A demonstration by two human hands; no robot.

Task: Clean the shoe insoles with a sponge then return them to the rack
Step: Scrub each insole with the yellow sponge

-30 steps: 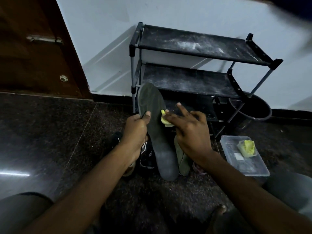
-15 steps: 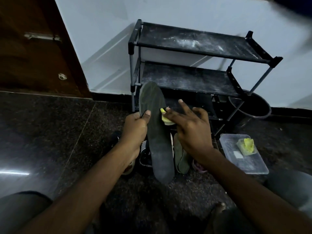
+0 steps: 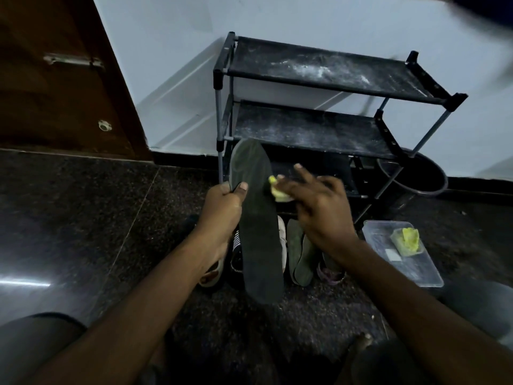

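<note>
My left hand (image 3: 222, 204) grips the left edge of a long dark insole (image 3: 256, 218), thumb on its face, holding it upright in front of the black shoe rack (image 3: 313, 123). My right hand (image 3: 316, 207) pinches a small yellow sponge (image 3: 279, 190) against the insole's right edge, with the other fingers spread. Two more greenish insoles (image 3: 299, 251) lie on the floor below my right hand.
Shoes and a sandal (image 3: 211, 273) sit on the dark floor under the held insole. A clear plastic container (image 3: 402, 259) holding another yellow sponge (image 3: 406, 240) lies at the right. A black round bin (image 3: 416, 176) stands beside the rack. A brown door (image 3: 55, 79) is at the left.
The right hand with the sponge has shifted slightly along the insole's right edge. The insole's lower end has swung a little to the right. The left hand keeps its grip.
</note>
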